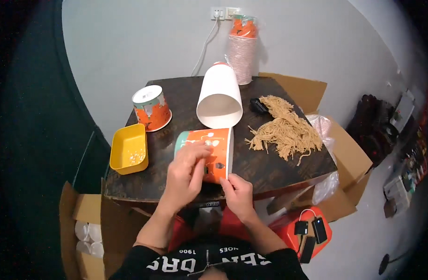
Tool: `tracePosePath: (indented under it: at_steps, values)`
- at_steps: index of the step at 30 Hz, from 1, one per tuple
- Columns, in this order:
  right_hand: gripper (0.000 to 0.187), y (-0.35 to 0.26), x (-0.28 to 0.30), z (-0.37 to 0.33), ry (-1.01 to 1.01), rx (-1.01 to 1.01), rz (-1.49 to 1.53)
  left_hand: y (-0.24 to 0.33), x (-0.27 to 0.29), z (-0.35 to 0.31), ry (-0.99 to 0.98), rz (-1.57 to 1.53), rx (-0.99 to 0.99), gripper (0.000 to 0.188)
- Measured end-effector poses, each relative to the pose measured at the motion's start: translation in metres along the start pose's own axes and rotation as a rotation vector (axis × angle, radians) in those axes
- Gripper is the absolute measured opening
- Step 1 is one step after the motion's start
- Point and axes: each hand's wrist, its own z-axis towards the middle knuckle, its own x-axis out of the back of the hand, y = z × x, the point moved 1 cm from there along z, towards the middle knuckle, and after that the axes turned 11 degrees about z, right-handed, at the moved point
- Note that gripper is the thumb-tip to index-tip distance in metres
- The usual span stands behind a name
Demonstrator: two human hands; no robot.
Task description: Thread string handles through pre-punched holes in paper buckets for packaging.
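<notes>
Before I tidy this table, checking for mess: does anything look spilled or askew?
Yes. A heap of tan string bundles lies strewn loose across the dark wooden table, and a stack of white paper cups lies tipped on its side.

Bare tabletop point(176, 100) open at upper centre-left of frame, between upturned cup point(151, 108) and white tub point(219, 95). Right side blocked by string heap point(286, 128). Yellow tray point(129, 148) crowds left edge. Lower-right strip seems clear.
</notes>
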Motion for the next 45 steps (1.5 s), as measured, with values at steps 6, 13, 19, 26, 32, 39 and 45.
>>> tracePosePath:
  at_steps: [6,13,19,26,32,39,45]
  values:
    - [0.008,-0.002,0.006,-0.004,-0.089,-0.267,0.288,0.000,-0.003,-0.029,-0.089,0.045,-0.020,0.034]
    - [0.018,0.009,0.010,-0.009,-0.115,-0.395,0.786,-0.002,-0.009,-0.029,-0.070,0.088,-0.029,0.041]
    - [0.014,0.001,0.007,-0.005,-0.186,-0.399,0.645,0.001,-0.006,-0.030,-0.089,0.109,-0.025,0.032]
    - [0.014,0.016,-0.005,-0.008,-0.170,-0.254,0.535,-0.003,-0.010,-0.031,-0.095,-0.043,-0.009,0.027]
    - [0.015,-0.009,-0.002,-0.006,-0.072,-0.324,0.691,0.008,-0.004,-0.035,-0.029,0.025,-0.017,0.024]
    - [0.016,-0.021,0.005,-0.005,-0.120,-0.477,0.911,0.018,0.004,-0.037,-0.026,0.251,-0.101,0.027]
    - [0.023,-0.016,0.005,-0.006,-0.183,-0.402,0.937,0.018,0.006,-0.038,-0.023,0.233,-0.058,0.033]
